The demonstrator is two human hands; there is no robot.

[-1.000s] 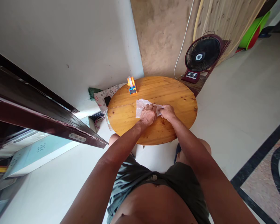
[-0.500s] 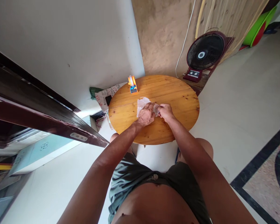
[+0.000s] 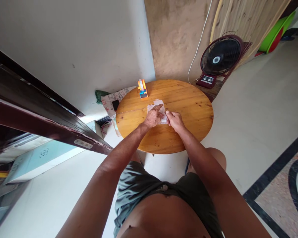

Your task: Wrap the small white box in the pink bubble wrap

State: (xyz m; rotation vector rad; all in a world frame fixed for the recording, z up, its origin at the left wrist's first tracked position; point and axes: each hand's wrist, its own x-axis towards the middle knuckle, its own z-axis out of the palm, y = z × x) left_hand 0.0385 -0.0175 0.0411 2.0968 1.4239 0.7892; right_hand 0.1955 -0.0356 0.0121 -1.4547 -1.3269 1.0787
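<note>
A piece of clear bubble wrap [image 3: 160, 102] lies on the round wooden table [image 3: 188, 99] in front of me. My left hand [image 3: 154, 116] rests on it from the left, its index finger stretched out and the others apart, pressing the wrap down. At the wrap's right edge, my right hand [image 3: 174, 119] is closed, pinching the edge between thumb and fingers. The fingers hide part of the wrap, and I cannot tell whether anything lies inside. An orange and blue tape dispenser [image 3: 142, 89] stands toward the back left of the tabletop.
A dark red fan [image 3: 221, 56] stands behind the table on the right. Printed cardboard [image 3: 109, 104] with a dark phone-like object [image 3: 116, 105] on it lies beyond the left rim. A dark wooden door edge [image 3: 64, 129] is close on the left.
My left hand has spread its fingers, with the index finger now pointing forward on the wrap. More of the bubble wrap lies flat between the hands, and my right hand still grips its edge.
</note>
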